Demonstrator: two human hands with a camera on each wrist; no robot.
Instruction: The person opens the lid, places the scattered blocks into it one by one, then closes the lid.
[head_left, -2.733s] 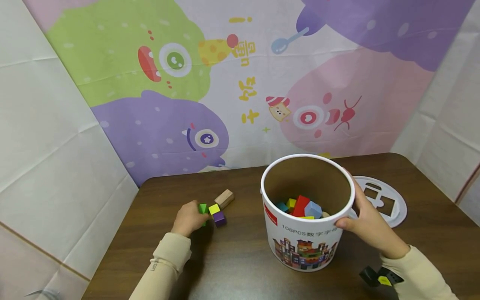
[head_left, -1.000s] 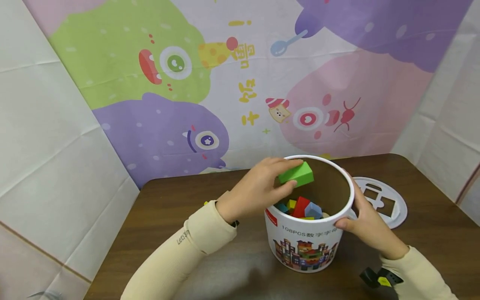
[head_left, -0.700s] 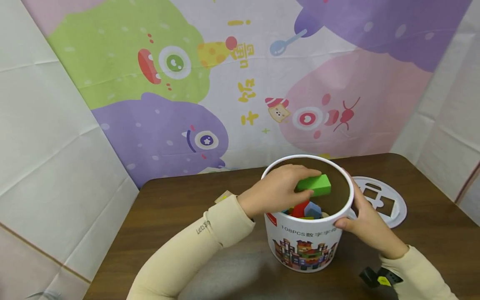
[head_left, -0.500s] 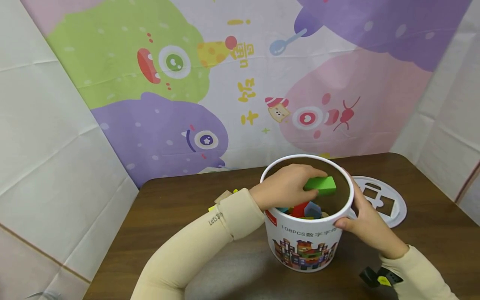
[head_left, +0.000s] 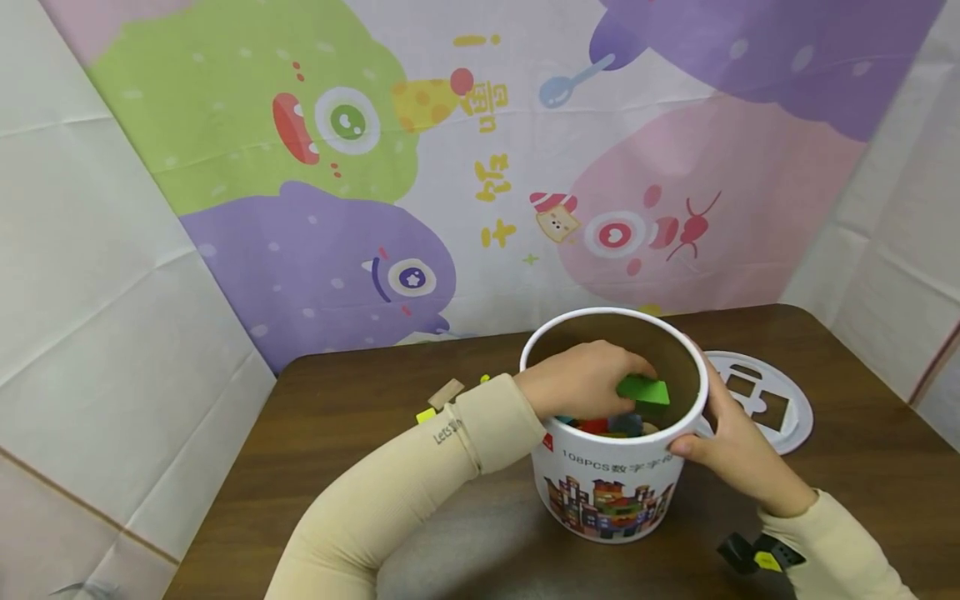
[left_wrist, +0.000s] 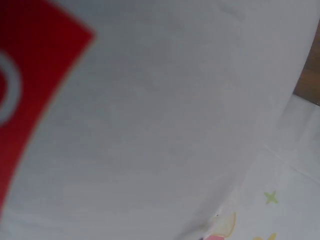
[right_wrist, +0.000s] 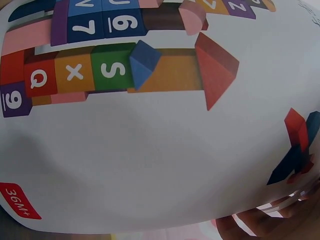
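My left hand (head_left: 588, 379) reaches inside the white bucket (head_left: 607, 529) and pinches a green block (head_left: 647, 390) between fingers and thumb, below the rim. Under it lie several coloured blocks, including a red block (head_left: 595, 426), partly covered by the hand. My right hand (head_left: 731, 446) grips the bucket's right side, thumb at the rim and fingers behind. The right wrist view has the bucket's printed wall (right_wrist: 150, 155) filling most of it, with right-hand fingers (right_wrist: 290, 222) at the lower right. Close up in the left wrist view is the bucket's outer wall (left_wrist: 165, 120).
Left of the bucket, a plain wood block (head_left: 447, 393) and a yellow block (head_left: 426, 414) lie on the brown table (head_left: 315, 433), partly behind the left sleeve. A white lid with cut-out shapes (head_left: 798, 417) lies right of the bucket. A patterned cloth (head_left: 510, 292) hangs behind.
My left hand has taken the green block from the table's left side, carried it right over the rim and lowered it into the bucket. My right hand keeps its grip on the bucket.
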